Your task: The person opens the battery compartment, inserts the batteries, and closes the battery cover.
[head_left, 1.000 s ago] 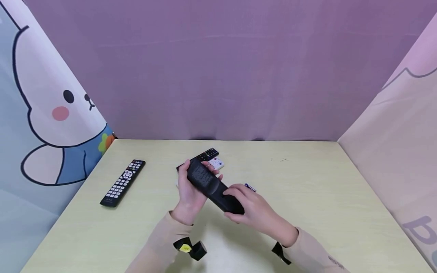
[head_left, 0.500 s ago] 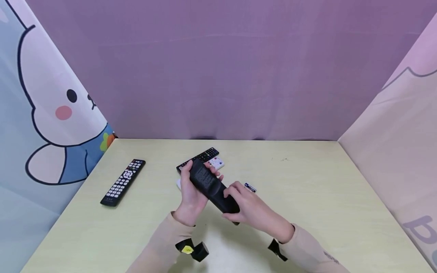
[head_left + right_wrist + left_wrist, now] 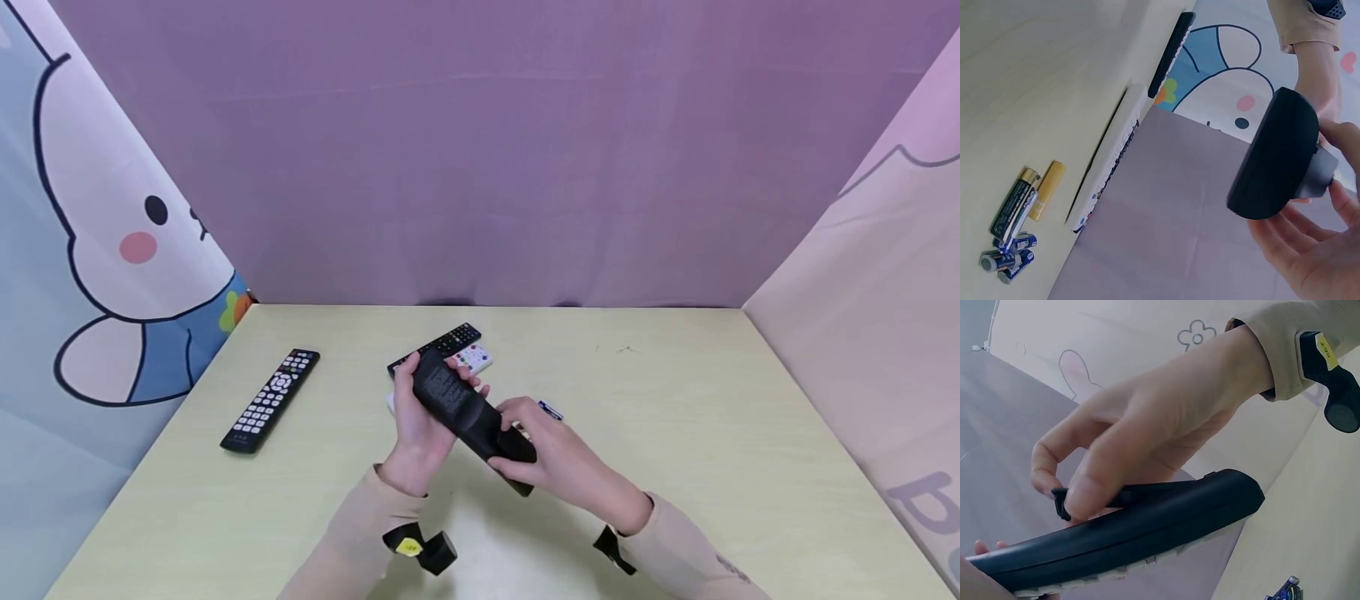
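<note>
Plainly, the remote (image 3: 450,396) is held above the table (image 3: 675,400), back up and buttons down, probably so that its cover (image 3: 1154,489) can be reached. In the left wrist view the cover stands tilted: the end nearer the remote's middle is raised clear, and the other end meets the body near its butt. The left hand (image 3: 422,425) is curled round the far part of the remote, likely to steady it and leave the cover's end to the other hand. The right hand (image 3: 558,454) has the cover pinched between thumb and fingers by its edges, which seems to suit lifting it without pressing it back down.

Just beyond the right hand, batteries (image 3: 1016,203) lie grouped on the table with a yellow piece (image 3: 1047,190), apparently set close for easy reach. Behind the left hand are a white remote (image 3: 474,358) and a slim remote (image 3: 456,338); whether one rests on the other I cannot tell. Well apart, at the left, a black remote (image 3: 270,402) lies buttons up.
</note>
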Demonstrator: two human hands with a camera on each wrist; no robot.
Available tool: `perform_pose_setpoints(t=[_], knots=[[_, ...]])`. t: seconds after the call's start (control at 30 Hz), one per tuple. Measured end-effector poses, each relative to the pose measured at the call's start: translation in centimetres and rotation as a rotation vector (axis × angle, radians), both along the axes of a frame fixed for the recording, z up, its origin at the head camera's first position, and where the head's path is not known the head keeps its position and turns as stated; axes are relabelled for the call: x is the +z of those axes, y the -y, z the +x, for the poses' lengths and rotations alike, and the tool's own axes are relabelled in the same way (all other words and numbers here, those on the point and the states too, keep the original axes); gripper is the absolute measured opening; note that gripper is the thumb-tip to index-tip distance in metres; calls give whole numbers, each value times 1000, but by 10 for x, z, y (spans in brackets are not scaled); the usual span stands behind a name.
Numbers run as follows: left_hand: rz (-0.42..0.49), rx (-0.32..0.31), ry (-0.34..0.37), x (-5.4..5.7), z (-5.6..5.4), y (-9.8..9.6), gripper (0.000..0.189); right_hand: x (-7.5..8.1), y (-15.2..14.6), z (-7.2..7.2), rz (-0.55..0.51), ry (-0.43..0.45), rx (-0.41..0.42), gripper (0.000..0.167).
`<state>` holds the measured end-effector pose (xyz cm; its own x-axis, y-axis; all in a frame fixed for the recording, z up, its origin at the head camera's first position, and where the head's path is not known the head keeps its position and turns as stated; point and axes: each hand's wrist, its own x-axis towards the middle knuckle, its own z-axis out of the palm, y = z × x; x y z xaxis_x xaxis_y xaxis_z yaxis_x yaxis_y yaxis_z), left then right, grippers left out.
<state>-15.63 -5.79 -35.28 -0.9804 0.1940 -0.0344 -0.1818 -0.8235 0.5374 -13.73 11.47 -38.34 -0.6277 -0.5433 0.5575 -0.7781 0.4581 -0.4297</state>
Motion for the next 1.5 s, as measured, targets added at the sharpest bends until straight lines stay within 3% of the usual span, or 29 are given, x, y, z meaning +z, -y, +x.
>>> perform_pose_setpoints(t=[0.23,0.53,0.8,0.97,1.3,1.5], knots=[[21,14,9,-1,-2,2,37,0,-5,0,-117,27,50,25],[26,17,23,-4,-3,6,38,0,-11,3,-192,87,51,33],[2,37,61,-7,-3,9,37,-5,-15,6,-300,223,60,33],[-11,51,87,-10,-4,13,38,-7,-22,5,-365,262,12,32],[-20,71,93,-12,-5,25,39,-17,-54,-9,-252,246,-190,31],[-15,75,95,-13,-5,31,39,-23,-73,-20,-145,276,-244,28]])
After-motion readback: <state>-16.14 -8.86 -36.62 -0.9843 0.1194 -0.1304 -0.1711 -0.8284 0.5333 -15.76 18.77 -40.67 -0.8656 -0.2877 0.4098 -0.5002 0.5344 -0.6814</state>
